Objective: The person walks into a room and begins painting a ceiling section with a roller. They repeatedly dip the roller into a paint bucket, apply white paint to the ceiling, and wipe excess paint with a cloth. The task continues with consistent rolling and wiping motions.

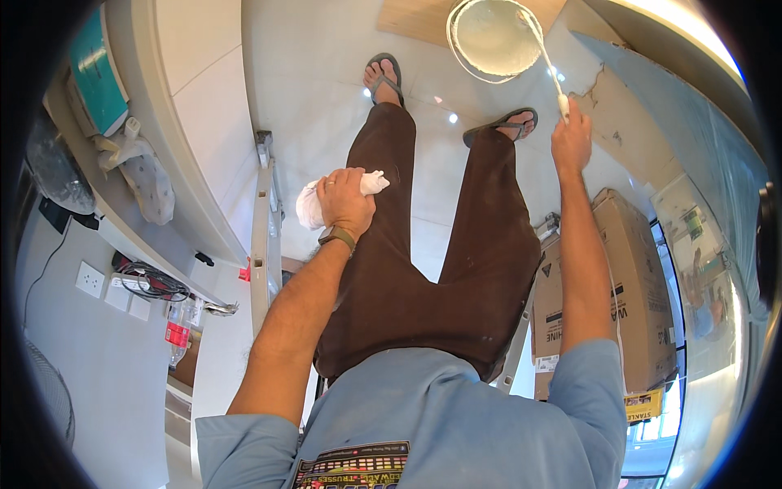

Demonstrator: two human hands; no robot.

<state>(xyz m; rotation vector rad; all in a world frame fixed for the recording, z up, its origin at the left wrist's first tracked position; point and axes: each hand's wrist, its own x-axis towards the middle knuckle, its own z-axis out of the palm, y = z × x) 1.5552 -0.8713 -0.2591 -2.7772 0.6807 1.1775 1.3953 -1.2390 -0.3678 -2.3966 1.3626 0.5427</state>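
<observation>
Where the right grip (571, 140) ends, the tool (562, 101) extends toward the bucket (498, 73).

I am counting two hands, one left hand (349, 202) and one right hand (573, 140). With them I am counting one soft white bundle (309, 210), one white-handled tool (563, 106) and one bucket (457, 34). I am wearing one watch (338, 236), one blue T-shirt (432, 399), one pair of brown trousers (391, 301) and two flip-flops (474, 135). Around me I am seeing one teal box (96, 73), one plastic bag (151, 181), one coil of black cable (155, 282), three wall plates (90, 279), one red-labelled bottle (177, 334), one yellow package (645, 404) and at least one large cardboard box (635, 277); I am not managing an exact count of cartons.
</observation>
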